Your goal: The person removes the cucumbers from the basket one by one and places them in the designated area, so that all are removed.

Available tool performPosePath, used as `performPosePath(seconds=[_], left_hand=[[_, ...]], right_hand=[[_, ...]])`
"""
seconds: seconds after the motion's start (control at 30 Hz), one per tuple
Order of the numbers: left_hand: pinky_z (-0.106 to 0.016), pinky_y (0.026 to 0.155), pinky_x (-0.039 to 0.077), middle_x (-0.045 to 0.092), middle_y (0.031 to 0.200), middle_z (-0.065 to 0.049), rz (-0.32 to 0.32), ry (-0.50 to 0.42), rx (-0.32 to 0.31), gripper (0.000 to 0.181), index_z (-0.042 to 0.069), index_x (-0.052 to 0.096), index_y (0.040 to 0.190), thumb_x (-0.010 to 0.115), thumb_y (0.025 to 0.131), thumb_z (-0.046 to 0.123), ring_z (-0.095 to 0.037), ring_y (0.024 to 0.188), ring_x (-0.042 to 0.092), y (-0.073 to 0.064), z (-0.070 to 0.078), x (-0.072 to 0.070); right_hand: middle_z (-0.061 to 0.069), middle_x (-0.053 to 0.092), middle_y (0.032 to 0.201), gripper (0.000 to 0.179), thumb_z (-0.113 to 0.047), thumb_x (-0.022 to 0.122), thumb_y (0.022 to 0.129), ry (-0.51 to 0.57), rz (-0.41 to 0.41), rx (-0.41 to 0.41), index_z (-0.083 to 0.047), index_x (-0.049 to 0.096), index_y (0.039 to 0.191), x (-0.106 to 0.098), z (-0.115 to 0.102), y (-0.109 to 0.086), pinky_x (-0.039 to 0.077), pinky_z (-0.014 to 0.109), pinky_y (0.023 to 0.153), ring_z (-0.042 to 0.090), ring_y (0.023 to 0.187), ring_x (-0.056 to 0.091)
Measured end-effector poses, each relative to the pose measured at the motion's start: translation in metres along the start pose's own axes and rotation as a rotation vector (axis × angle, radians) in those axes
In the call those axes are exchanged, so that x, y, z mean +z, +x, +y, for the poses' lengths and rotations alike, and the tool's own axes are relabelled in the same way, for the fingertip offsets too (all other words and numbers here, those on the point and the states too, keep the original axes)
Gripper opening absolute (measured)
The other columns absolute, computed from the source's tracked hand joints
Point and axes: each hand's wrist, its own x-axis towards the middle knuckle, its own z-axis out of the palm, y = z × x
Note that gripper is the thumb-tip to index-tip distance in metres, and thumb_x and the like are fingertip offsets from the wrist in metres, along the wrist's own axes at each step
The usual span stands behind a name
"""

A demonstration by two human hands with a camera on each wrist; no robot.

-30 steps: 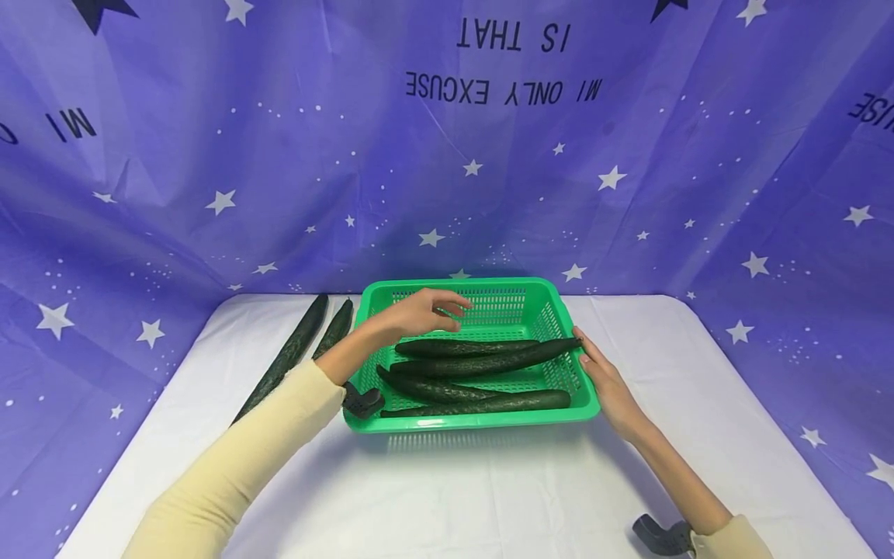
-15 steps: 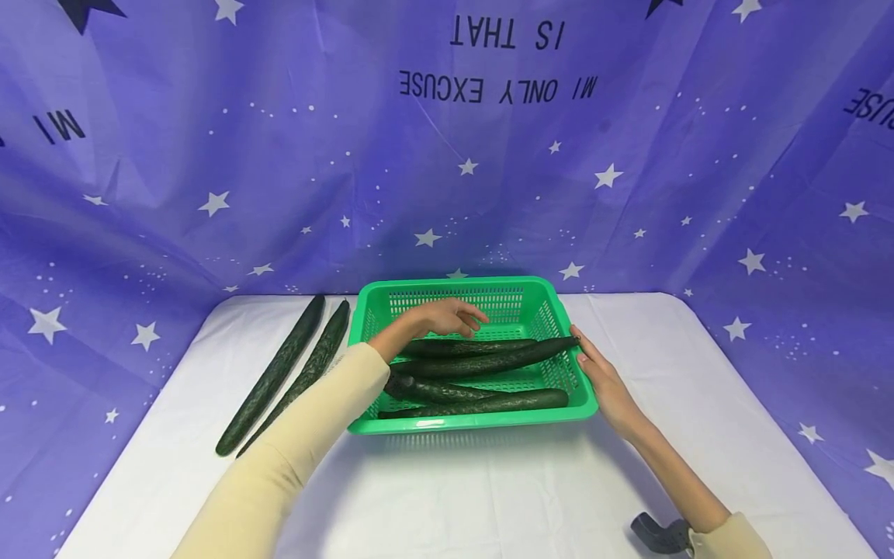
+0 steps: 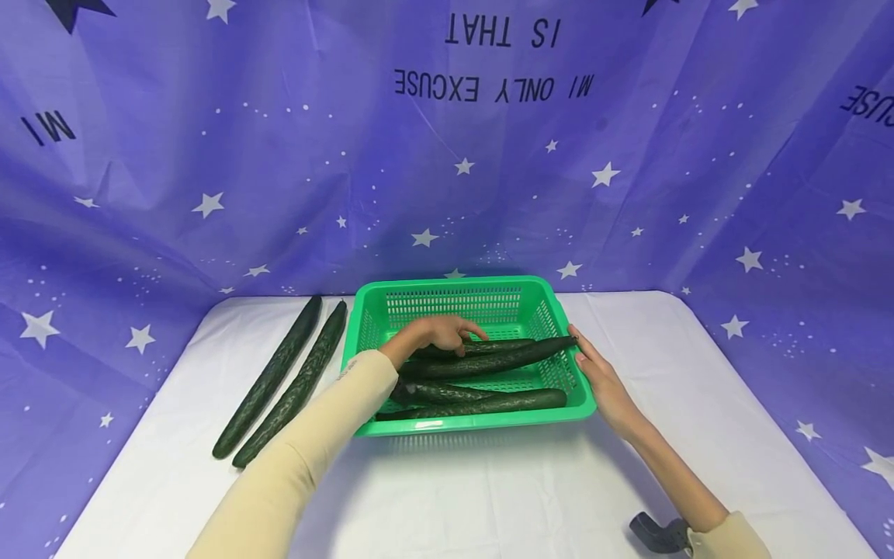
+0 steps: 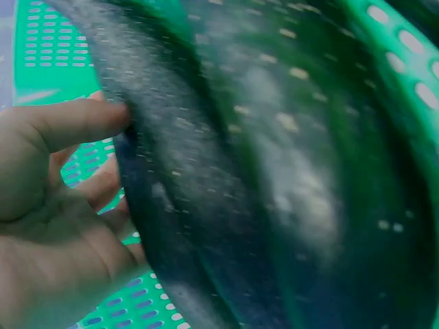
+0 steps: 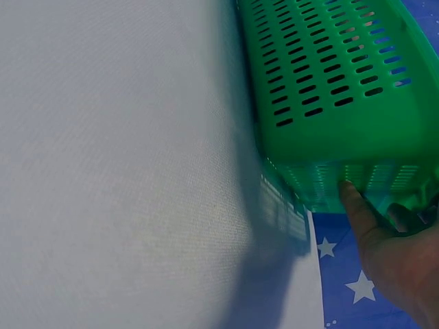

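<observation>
A green plastic basket (image 3: 468,424) with slotted walls stands on a white-covered table, several dark green cucumbers lying lengthwise in it. My left hand (image 3: 441,334) is inside, at the rearmost cucumber (image 3: 513,345). In the left wrist view its thumb (image 4: 89,122) rests against the near edge of a cucumber (image 4: 171,147), and the other fingers pass behind it, partly hidden. My right hand (image 3: 608,392) lies along the basket's right end, fingers fairly straight. One digit presses the outer wall in the right wrist view. A cucumber's stem end (image 3: 567,341) reaches the rim beside it.
Left of the basket, two cucumbers, an outer one (image 3: 268,380) and an inner one (image 3: 300,388), lie side by side on the white cloth (image 3: 489,497). A purple star-printed curtain (image 3: 349,155) stands behind and at both sides. A dark wrist device (image 3: 660,534) sits at the right sleeve.
My left hand has come down and slightly right, from above the basket onto the rearmost cucumber. The left sleeve has uncovered the two table cucumbers. My right hand keeps its place.
</observation>
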Motion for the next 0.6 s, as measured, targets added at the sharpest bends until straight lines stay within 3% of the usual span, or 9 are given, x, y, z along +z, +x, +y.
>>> performPosePath(seconds=[0.1,0.27,0.4,0.53,0.6], left_hand=[[-0.053,0.11,0.034,0.035,0.156,-0.016,0.008,0.022,-0.004,0.064,0.024,0.05,0.148,0.054,0.094,-0.01,-0.032,0.144,0.031,0.0,-0.003,0.002],[-0.056,0.11,0.031,0.036,0.155,-0.018,0.024,-0.021,0.007,0.066,0.023,0.054,0.146,0.055,0.091,-0.013,-0.034,0.144,0.03,-0.003,-0.004,0.003],[-0.053,0.108,0.036,0.035,0.154,-0.02,0.03,-0.022,0.043,0.068,0.02,0.055,0.145,0.053,0.089,-0.017,-0.034,0.144,0.03,-0.008,0.0,0.001],[-0.043,0.098,0.044,0.034,0.155,-0.016,0.055,-0.02,0.078,0.067,0.02,0.055,0.145,0.054,0.088,-0.017,-0.031,0.143,0.032,-0.012,0.004,-0.004],[-0.037,0.086,0.045,0.04,0.148,-0.014,0.073,-0.018,0.103,0.066,0.019,0.054,0.145,0.055,0.088,-0.015,-0.027,0.133,0.042,-0.016,0.007,-0.007]], right_hand=[[0.006,0.012,0.166,0.056,-0.03,0.033,0.11,-0.005,0.001,0.003,-0.016,0.016,0.162,0.0,-0.001,0.0,0.005,0.057,0.116,0.027,0.15,0.002],[0.006,0.012,0.166,0.055,-0.03,0.032,0.111,-0.01,-0.001,-0.001,-0.015,0.016,0.161,0.001,-0.002,0.001,0.005,0.057,0.116,0.027,0.15,0.002],[0.006,0.012,0.166,0.056,-0.03,0.032,0.111,-0.016,0.004,0.005,-0.015,0.016,0.161,0.001,-0.002,0.001,0.005,0.057,0.116,0.027,0.15,0.002],[0.006,0.012,0.166,0.056,-0.031,0.032,0.111,-0.014,0.005,0.014,-0.015,0.016,0.162,0.001,-0.002,0.0,0.006,0.057,0.115,0.026,0.149,0.003],[0.006,0.012,0.166,0.056,-0.031,0.032,0.111,-0.015,0.004,0.018,-0.015,0.016,0.162,0.001,-0.002,0.0,0.007,0.056,0.115,0.026,0.149,0.003]])
